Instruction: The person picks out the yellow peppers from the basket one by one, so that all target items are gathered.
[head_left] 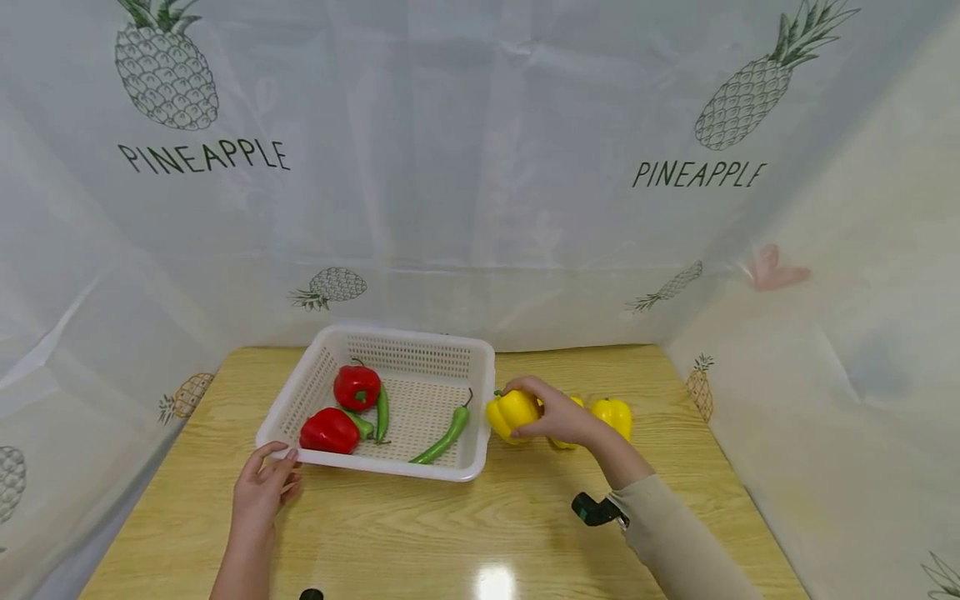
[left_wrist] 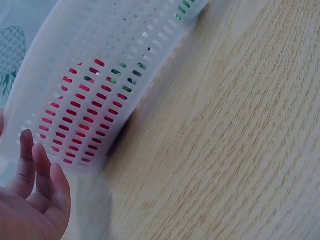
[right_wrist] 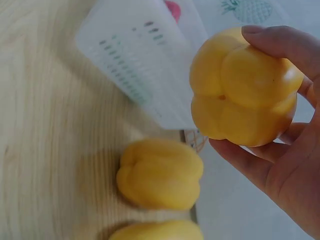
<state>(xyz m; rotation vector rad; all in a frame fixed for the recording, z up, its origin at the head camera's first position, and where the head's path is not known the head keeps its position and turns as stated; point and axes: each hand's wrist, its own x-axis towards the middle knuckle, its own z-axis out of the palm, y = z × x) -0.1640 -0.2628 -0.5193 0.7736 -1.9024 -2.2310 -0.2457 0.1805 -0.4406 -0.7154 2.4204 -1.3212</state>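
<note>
My right hand (head_left: 558, 414) grips a yellow bell pepper (head_left: 513, 414) beside the right wall of a white plastic basket (head_left: 480, 417). In the right wrist view, thumb and fingers wrap round this pepper (right_wrist: 240, 90), its lobed underside facing the camera. Two more yellow bell peppers (head_left: 613, 414) sit on the table behind that hand, one partly hidden by it. My left hand (head_left: 262, 487) holds the basket's near left corner by the rim, its other fingers (left_wrist: 42, 175) loosely bent outside the wall. Inside lie two red bell peppers (head_left: 357, 387) and several green chili peppers (head_left: 444, 440).
The basket stands on a light wood table (head_left: 405, 533) near its back edge. A white plastic sheet (head_left: 465, 208) with pineapple prints hangs behind and along both sides. A black wrist device (head_left: 592, 509) sits at my right sleeve.
</note>
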